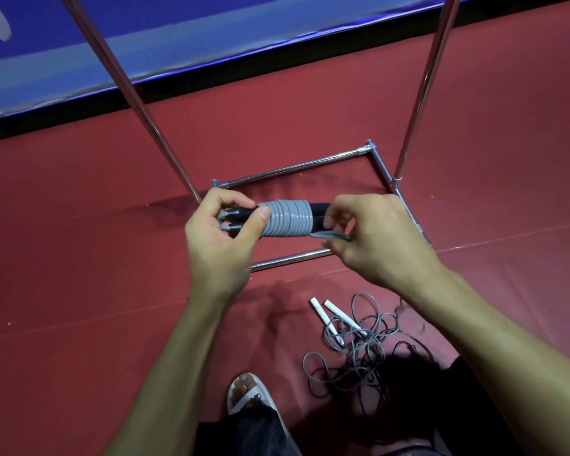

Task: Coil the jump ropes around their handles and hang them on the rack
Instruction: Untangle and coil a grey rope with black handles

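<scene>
Jump rope with grey cord is wound in tight, neat turns around its two black handles, which lie side by side. The bundle is held level in the air between both hands, above the base of the metal rack. The left hand grips the left end of the handles, fingers curled round them and the thumb pressing against the edge of the coil. The right hand is at the other end, its fingers pinching the loose end of the cord just below the handle tips.

The rack stands on a red floor, its shiny bars forming a rectangle with two upright poles rising out of view. A second rope lies in a loose tangle on the floor near the person's right leg, its white handles side by side at the edge of the heap. A foot in a white sandal shows at the bottom. A blue panel with a black edge runs along the far side.
</scene>
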### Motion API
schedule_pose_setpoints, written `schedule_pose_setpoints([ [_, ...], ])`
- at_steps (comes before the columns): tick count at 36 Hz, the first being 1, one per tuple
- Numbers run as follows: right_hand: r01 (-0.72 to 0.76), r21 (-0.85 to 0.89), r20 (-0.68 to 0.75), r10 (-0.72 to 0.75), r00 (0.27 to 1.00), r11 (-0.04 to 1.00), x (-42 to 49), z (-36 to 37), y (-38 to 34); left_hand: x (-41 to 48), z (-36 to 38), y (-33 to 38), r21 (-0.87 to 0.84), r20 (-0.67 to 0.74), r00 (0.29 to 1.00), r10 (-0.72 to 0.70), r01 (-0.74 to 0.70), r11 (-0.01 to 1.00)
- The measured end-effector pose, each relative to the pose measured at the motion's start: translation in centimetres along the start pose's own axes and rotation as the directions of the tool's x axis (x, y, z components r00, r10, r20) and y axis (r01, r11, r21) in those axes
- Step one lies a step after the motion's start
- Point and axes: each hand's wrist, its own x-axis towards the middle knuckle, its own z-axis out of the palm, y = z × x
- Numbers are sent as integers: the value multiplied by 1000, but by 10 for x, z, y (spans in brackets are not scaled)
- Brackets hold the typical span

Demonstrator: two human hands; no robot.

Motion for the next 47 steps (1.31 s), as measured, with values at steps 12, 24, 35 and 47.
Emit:
schedule_pose_setpoints([
  [12,191,-59,91,-185,978,980,3,2,12,1,-3,-4,18,60,995,-75,74,997],
  [24,296,6,98,-295,950,955,10,1,27,2,-11,-3,-21,149,979,-142,146,989],
  [35,216,255,187,-267,946,943,15,1,34,-1,-14,-4,-7,261,955,-141,148,989],
  [47,199,234,341,-272,900,952,14,-9,29,-4,-15,-6,-154,367,910,-194,265,952],
])
